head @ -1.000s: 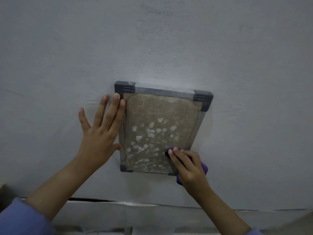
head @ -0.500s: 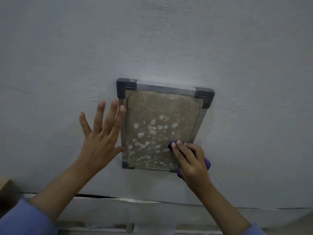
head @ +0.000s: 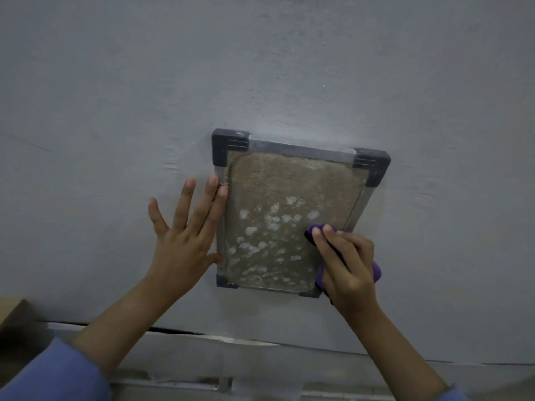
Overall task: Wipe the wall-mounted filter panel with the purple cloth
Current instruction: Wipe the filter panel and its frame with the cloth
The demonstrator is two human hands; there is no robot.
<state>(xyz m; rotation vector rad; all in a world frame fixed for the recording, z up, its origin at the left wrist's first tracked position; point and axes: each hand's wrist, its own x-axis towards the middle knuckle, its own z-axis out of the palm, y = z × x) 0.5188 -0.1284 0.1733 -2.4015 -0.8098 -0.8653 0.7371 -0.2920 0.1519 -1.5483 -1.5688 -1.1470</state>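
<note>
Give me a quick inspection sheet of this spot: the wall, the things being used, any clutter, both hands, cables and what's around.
Surface: grey wall, rough, with faint scuff marks.
Job's things: filter panel flat on the wall, dark corner caps, brownish mat with pale blotches across its lower half; purple cloth bunched against the mat near the right edge.
Clutter: nothing seen.
Hands: left hand open, palm flat on the wall, fingertips at the panel's left frame; right hand closed on the cloth, pressing it to the mat.
Cables: nothing seen.
Surroundings: a dark crack and a pale ledge below the panel; a brown corner at far left, too little shown to identify.
</note>
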